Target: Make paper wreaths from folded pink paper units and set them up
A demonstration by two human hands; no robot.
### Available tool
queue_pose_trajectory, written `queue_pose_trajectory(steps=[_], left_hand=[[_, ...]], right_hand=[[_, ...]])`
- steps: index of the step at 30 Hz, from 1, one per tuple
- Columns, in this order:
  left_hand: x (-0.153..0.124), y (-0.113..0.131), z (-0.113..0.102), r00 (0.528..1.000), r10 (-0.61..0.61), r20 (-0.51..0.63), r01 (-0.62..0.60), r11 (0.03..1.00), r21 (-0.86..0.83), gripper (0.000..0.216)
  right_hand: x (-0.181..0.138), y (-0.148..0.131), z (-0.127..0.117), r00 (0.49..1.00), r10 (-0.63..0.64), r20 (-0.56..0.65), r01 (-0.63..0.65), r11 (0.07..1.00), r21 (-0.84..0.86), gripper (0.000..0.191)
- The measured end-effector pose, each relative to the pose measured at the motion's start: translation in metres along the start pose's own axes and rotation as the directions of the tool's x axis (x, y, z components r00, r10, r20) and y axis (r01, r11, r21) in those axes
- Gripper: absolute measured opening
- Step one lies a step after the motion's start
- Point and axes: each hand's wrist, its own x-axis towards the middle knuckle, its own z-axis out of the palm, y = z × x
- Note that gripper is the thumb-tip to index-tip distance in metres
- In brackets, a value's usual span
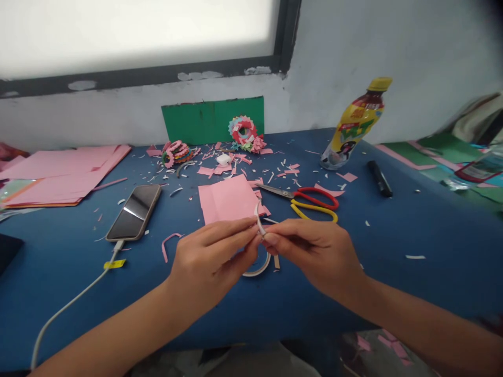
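Note:
My left hand [214, 256] and my right hand [314, 251] meet above the front middle of the table, both pinching a small curved white strip [260, 220] between their fingertips. Its lower end is partly covered by the fingers. Beneath the hands lies a roll of tape [257, 273], seen only in part. Pink paper sheets [231, 199] rest just beyond my left fingers. Scissors [314, 198] with one red and one yellow handle lie behind my right hand, their blades slightly apart and pointing left.
A phone [135, 212] with a white cable is at left, near stacked pink paper [70, 175]. Paper scraps and ring-shaped paper crafts [242, 131] lie at the back by a green board [196, 123]. At right stand a yellow-labelled bottle [351, 128] and a black marker-like object [379, 179].

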Motion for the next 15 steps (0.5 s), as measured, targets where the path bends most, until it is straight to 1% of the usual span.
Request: queue_pose_trajectory(steps=[5,7,11,15], left_hand=[[-0.0020,-0.0015,0.0002,1.000,-0.015,0.017,0.015,1.000,0.002,0.013],[-0.0025,-0.0013,0.0005,1.000,-0.010,0.016,0.010,1.000,0.008,0.012],[-0.0031,-0.0004,0.0004,1.000,0.007,0.020,-0.008,1.000,0.010,0.011],[-0.0036,-0.0003,-0.0005,0.999,0.022,0.030,-0.022,1.000,0.007,0.012]], right_hand=[[-0.0020,0.0007,0.0008,0.985,-0.174,0.021,0.175,0.970,-0.167,0.013],[-0.0029,0.0018,0.0008,0.975,-0.221,0.027,0.222,0.952,-0.212,0.014],[-0.0038,0.0030,0.0006,0.969,-0.247,0.020,0.245,0.938,-0.244,0.015],[-0.0032,0.0023,0.0012,0.966,-0.260,0.013,0.256,0.939,-0.231,0.014]])
